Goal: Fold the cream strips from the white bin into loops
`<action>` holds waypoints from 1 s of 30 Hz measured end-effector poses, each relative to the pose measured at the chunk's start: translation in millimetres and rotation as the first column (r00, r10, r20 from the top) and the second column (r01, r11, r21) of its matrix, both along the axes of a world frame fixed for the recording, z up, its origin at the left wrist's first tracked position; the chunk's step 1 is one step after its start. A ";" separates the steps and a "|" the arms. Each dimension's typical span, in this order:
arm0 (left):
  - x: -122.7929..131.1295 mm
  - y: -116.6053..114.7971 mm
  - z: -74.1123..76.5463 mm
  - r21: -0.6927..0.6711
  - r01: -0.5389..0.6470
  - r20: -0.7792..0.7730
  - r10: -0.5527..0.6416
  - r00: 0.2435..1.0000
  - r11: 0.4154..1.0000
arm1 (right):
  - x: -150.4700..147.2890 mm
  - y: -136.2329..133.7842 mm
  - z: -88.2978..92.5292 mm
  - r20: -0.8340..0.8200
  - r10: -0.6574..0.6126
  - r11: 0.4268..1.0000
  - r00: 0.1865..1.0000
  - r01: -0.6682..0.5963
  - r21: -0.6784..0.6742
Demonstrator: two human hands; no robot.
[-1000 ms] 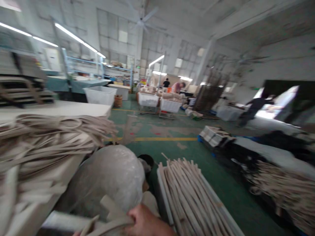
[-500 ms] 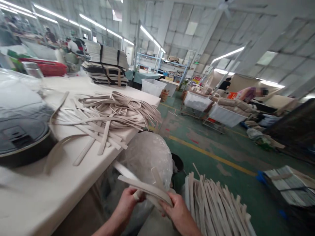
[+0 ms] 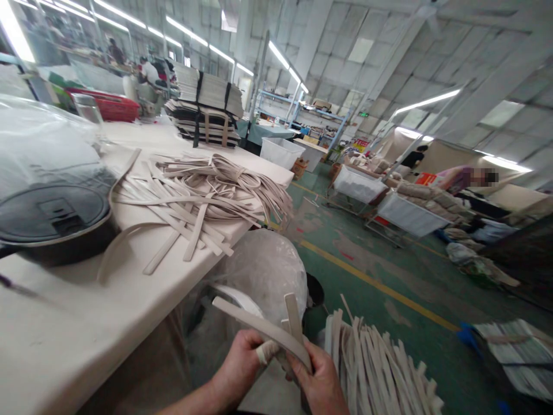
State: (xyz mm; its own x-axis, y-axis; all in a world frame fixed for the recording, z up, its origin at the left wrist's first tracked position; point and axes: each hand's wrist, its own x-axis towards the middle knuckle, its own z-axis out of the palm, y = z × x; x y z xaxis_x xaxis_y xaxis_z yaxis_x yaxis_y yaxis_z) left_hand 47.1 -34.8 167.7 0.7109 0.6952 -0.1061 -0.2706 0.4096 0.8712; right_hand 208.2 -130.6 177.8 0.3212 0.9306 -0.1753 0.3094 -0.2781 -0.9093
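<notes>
Low in the view, in front of my body, my right hand [image 3: 318, 374] is closed round beige fabric straps [image 3: 263, 327], its thumb pressing on a bent one. My left hand [image 3: 244, 366] is closed on the same straps from the other side, with a pale wrap round one finger. Strap ends stick up and to the left of my hands; a white strip shows behind them. On the table to the left lies a tangled pile of similar straps [image 3: 207, 193]. Many more straps [image 3: 375, 363] stand upright in a bin at my right.
A white table [image 3: 151, 311] fills the left side, bearing a black lidded pan [image 3: 56, 225] and a stack of bound panels [image 3: 207, 109]. A plastic-covered round container [image 3: 276, 265] stands by its edge. White carts [image 3: 410, 214] and a person bending are farther right.
The camera view has shifted left, so the surroundings sit farther right. My hands have moved slightly right and down, and the straps between them are turned a little differently.
</notes>
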 end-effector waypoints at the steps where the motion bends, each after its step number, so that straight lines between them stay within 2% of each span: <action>1: -1.4 2.6 1.6 0.025 -0.034 -0.020 0.035 0.999 0.999 | 0.8 -1.4 -0.2 -0.008 0.010 1.000 1.000 -0.010 0.001; 4: -6.4 9.0 2.8 0.088 -0.169 -0.108 0.178 0.978 0.982 | 4.4 -6.3 -4.2 -0.015 0.039 0.999 0.999 -0.039 -0.019; 6: -6.5 6.7 1.3 0.082 -0.148 -0.116 0.157 0.981 0.986 | 3.2 -6.7 -7.9 0.004 0.006 1.000 1.000 -0.006 -0.017; 9: -3.3 0.4 1.0 0.027 -0.012 -0.054 0.014 0.998 1.000 | -3.3 -2.5 -9.5 0.014 -0.080 0.997 0.997 0.079 0.018; 10: -3.0 0.6 1.8 0.018 -0.001 -0.044 0.002 0.999 1.000 | -4.9 -1.1 -8.3 0.011 -0.097 0.995 0.995 0.096 0.031; 15: -8.5 15.9 3.4 0.045 -0.208 -0.143 0.213 0.967 0.977 | -4.0 -1.8 5.9 0.010 0.011 1.000 1.000 -0.011 0.001; 17: -7.9 15.3 1.6 0.021 -0.199 -0.163 0.200 0.966 0.980 | -6.0 -1.0 10.4 0.033 0.007 1.000 0.999 -0.007 -0.014; 20: -3.8 8.1 0.6 -0.011 -0.094 -0.142 0.092 0.986 0.996 | -12.8 4.4 14.6 0.105 -0.026 1.000 0.994 0.026 0.005; 22: -3.6 8.5 0.9 0.000 -0.068 -0.144 0.067 0.987 0.998 | -14.7 7.6 17.4 0.123 -0.028 1.000 0.992 0.026 0.018; 27: -10.9 22.9 -3.0 0.002 -0.283 -0.197 0.277 0.940 0.959 | -9.2 7.5 23.1 0.095 0.080 0.996 0.992 -0.075 -0.051; 30: -7.7 16.3 -5.2 -0.018 -0.237 -0.185 0.229 0.956 0.971 | -13.9 10.9 23.0 0.146 0.039 0.998 0.988 -0.031 -0.059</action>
State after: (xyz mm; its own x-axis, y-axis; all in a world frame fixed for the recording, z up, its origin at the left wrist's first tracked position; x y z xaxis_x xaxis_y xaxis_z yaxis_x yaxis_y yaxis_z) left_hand 39.3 -18.5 162.5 0.4962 0.8320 -0.2482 -0.2031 0.3892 0.8985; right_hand 194.3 -119.7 200.8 0.3148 0.9317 -0.1812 0.4492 -0.3144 -0.8363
